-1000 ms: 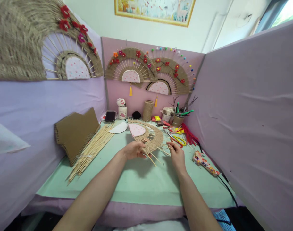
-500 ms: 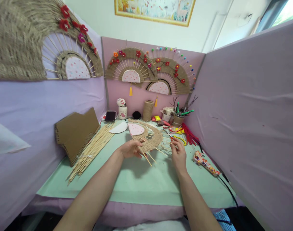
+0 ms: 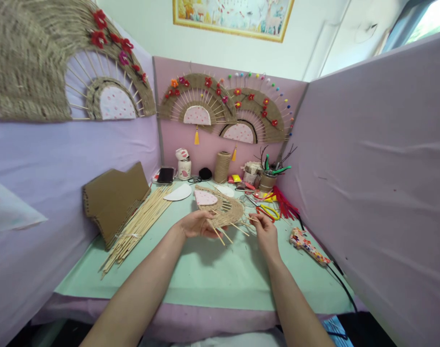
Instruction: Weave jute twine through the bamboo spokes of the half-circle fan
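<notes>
My left hand (image 3: 201, 224) grips the lower left edge of a half-woven fan (image 3: 230, 212), thumb on top and fingers underneath. The fan has a spotted white half-round piece (image 3: 206, 197), a woven twine band and thin bamboo sticks (image 3: 227, 237) poking out toward me. To the right of the fan, my right hand (image 3: 265, 233) is closed in a pinch on a thin strand of twine (image 3: 252, 220). Loose loops of twine hang between that hand and the fan. The fan is tilted above the table, and its underside is hidden.
Bamboo sticks (image 3: 140, 221) lie in a bundle at left beside brown cardboard (image 3: 115, 200). Yellow-handled scissors (image 3: 269, 212) rest just beyond my right hand. A glue gun (image 3: 308, 246) with its cord lies at right. A twine spool (image 3: 222, 166) and a tool pot (image 3: 268, 181) stand at the back.
The fan has tilted flatter, uncovering a white half-round piece behind it. My right hand has moved slightly left and down, closer to the fan. My left hand keeps its grip.
</notes>
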Demonstrator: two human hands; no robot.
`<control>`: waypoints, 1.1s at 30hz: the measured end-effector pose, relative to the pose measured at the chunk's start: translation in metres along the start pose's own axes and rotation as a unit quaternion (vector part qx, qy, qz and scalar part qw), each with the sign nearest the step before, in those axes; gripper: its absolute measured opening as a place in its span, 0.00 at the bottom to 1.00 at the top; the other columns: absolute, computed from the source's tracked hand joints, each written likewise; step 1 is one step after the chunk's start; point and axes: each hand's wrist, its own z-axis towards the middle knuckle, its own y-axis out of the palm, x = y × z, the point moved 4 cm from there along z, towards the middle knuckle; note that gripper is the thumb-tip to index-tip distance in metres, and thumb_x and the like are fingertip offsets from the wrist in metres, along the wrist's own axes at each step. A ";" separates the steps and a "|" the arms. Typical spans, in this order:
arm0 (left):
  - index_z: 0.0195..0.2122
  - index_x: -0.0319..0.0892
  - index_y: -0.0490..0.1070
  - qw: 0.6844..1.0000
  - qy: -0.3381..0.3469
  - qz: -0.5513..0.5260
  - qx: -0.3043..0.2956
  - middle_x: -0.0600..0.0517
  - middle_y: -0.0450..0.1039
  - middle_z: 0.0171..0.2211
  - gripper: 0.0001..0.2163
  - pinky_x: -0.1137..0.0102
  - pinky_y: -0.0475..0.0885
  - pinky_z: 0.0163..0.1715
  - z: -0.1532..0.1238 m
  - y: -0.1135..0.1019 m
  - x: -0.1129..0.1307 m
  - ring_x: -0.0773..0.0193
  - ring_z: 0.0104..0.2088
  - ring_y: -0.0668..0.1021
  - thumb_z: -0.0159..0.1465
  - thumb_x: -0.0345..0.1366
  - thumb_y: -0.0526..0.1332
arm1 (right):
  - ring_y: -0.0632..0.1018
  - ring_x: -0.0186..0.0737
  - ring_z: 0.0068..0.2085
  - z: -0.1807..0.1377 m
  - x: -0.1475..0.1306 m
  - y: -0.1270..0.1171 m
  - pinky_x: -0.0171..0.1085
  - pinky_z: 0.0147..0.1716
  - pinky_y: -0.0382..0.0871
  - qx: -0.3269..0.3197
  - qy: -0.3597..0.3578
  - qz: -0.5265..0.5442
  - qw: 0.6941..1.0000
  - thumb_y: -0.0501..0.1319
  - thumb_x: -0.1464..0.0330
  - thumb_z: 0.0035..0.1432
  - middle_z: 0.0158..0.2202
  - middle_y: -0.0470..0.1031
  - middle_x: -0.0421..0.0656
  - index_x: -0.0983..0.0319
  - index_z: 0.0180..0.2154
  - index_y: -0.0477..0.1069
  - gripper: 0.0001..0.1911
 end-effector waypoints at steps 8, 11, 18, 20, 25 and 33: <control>0.54 0.36 0.60 0.998 0.010 -0.040 0.053 0.42 0.76 0.43 0.25 0.59 0.67 0.50 0.003 0.003 0.002 0.52 0.45 0.77 0.53 0.29 0.59 | 0.70 0.48 0.51 0.002 -0.002 -0.009 0.47 0.51 0.60 0.059 -0.052 -0.050 0.996 0.58 0.59 0.51 0.49 0.72 0.53 0.62 0.30 0.70 0.12; 0.54 0.35 0.60 0.996 0.025 -0.062 0.055 0.41 0.75 0.44 0.24 0.58 0.66 0.50 0.003 0.004 0.004 0.50 0.46 0.77 0.55 0.29 0.59 | 0.72 0.48 0.50 0.002 -0.001 -0.006 0.46 0.49 0.63 0.029 -0.025 -0.019 0.999 0.58 0.59 0.52 0.47 0.74 0.52 0.62 0.29 0.69 0.12; 0.53 0.31 0.63 0.969 0.098 -0.176 0.144 0.35 0.75 0.43 0.30 0.54 0.70 0.44 0.005 -0.008 0.015 0.46 0.44 0.77 0.59 0.53 0.53 | 0.75 0.46 0.44 0.002 0.003 -0.003 0.42 0.42 0.67 0.025 -0.029 -0.005 0.999 0.59 0.59 0.51 0.43 0.75 0.50 0.63 0.31 0.70 0.13; 0.52 0.28 0.64 0.956 0.099 -0.189 0.200 0.33 0.75 0.39 0.30 0.55 0.72 0.42 0.007 -0.017 0.015 0.47 0.41 0.78 0.60 0.53 0.51 | 0.75 0.44 0.41 0.001 0.004 -0.001 0.41 0.39 0.69 0.014 -0.037 -0.008 0.999 0.59 0.59 0.51 0.43 0.74 0.50 0.63 0.31 0.71 0.13; 0.50 0.28 0.65 0.931 0.085 -0.193 0.298 0.38 0.77 0.32 0.21 0.61 0.74 0.35 0.012 -0.031 0.009 0.54 0.31 0.80 0.64 0.41 0.50 | 0.74 0.41 0.36 -0.001 -0.002 0.002 0.38 0.34 0.68 -0.006 -0.070 -0.048 0.996 0.58 0.59 0.52 0.39 0.74 0.47 0.63 0.31 0.71 0.13; 0.44 0.30 0.69 0.937 0.084 -0.109 0.320 0.40 0.78 0.28 0.14 0.70 0.75 0.26 -0.021 -0.018 0.029 0.59 0.25 0.80 0.61 0.34 0.57 | 0.70 0.37 0.30 -0.016 -0.028 0.014 0.36 0.30 0.64 -0.093 -0.134 -0.080 0.983 0.57 0.61 0.56 0.29 0.70 0.42 0.61 0.29 0.70 0.10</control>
